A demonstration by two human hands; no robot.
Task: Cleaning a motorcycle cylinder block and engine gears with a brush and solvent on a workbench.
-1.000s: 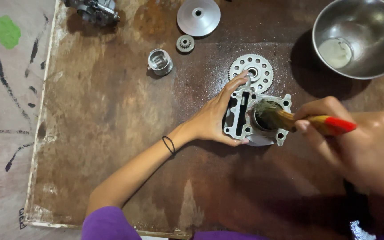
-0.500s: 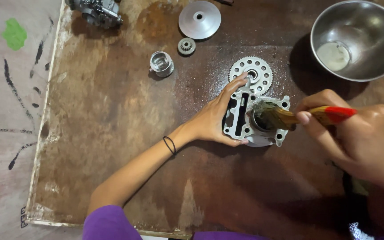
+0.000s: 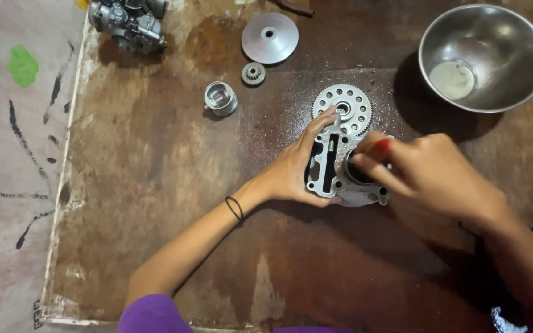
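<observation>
A grey metal engine cylinder block stands on the stained brown board. My left hand grips its left side, fingers stretched up along the edge. My right hand is over the block's round bore, closed on a red-handled brush whose bristles are hidden inside the bore. Only the red tip of the handle shows between my fingers.
A toothed sprocket lies just behind the block. A steel bowl with pale liquid sits at the back right. A piston, a small gear, a round pulley disc and a carburettor lie at the back left.
My right hand has swung left over the block, tipping the brush down into the bore; the long red handle and bristles seen earlier are now mostly hidden. My left hand keeps its grip.
</observation>
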